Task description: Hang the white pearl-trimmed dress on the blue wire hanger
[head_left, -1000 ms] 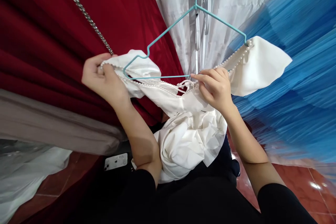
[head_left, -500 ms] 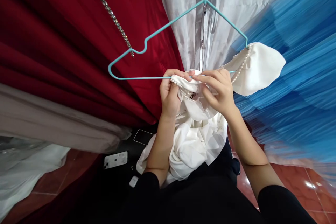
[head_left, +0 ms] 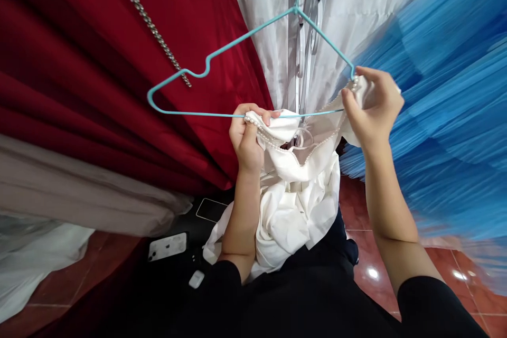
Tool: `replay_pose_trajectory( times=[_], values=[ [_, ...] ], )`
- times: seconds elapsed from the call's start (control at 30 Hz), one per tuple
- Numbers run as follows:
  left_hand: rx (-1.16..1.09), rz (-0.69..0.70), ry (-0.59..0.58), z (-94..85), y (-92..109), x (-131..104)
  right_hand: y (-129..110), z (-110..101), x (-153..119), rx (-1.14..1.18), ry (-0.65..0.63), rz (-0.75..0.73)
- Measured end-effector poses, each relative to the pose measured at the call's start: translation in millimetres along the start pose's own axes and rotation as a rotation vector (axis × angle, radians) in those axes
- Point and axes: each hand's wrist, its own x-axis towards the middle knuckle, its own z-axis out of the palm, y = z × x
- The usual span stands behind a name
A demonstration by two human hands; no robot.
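A light-blue clothes hanger [head_left: 245,37] hangs in front of me, its hook toward a metal rack. On my lap lies a white dress [head_left: 283,222] with pearl beads along its neckline, bunched and folded. My left hand [head_left: 249,137] is closed on the beaded edge of the dress, against the hanger's bottom bar. Up at the hanger's right notch, my right hand [head_left: 372,103] pinches the dress's pearl-edged shoulder part, thumb and fingers on either side. That part's cloth is mostly hidden behind the right hand.
Red fabric [head_left: 190,132] hangs at left, with a rhinestone strap [head_left: 148,21] in front. Blue tulle [head_left: 447,132] fills the right side. White cloth [head_left: 265,26] hangs behind the hanger. A phone [head_left: 168,247] and a small white case [head_left: 196,279] lie on a black surface.
My right hand has moved right and up from the middle of the bottom bar to the shoulder part at the hanger's right end. My left hand keeps its hold on the dress.
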Motion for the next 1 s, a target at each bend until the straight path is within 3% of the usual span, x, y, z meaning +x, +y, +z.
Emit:
replay_pose_trajectory(
  times=[0.1,0.23,0.4,0.5,0.6,0.7,0.8,0.93,1.0],
  values=[
    [0.022,0.046,0.035,-5.8,1.5,6.8,1.9,4.7,-3.4,0.0,0.011,0.074],
    [0.074,0.019,0.021,-12.9,3.2,14.7,4.7,-5.6,3.3,0.115,0.066,0.201],
    [0.094,-0.01,0.031,-9.7,3.2,11.4,31.0,-17.1,7.8,0.205,0.25,0.39],
    [0.097,-0.027,0.03,-7.2,1.6,8.8,37.1,-18.9,-19.4,0.173,0.351,0.446],
    [0.095,-0.054,0.04,-6.3,-2.9,9.4,23.4,-21.2,-59.2,0.067,0.395,0.346],
    [0.065,-0.079,0.049,-4.8,-7.8,10.0,-2.3,-21.3,-79.6,0.051,0.347,0.08],
    [0.027,-0.094,0.043,-2.3,-9.5,7.8,-26.5,-12.5,-69.4,0.138,0.182,-0.099],
    [0.011,-0.111,0.027,0.0,-7.5,2.1,-46.2,11.5,-48.6,0.309,-0.214,-0.055],
    [0.01,-0.104,0.005,-0.3,-6.5,-1.1,-50.6,20.7,-47.8,0.342,-0.281,0.0]
  ],
)
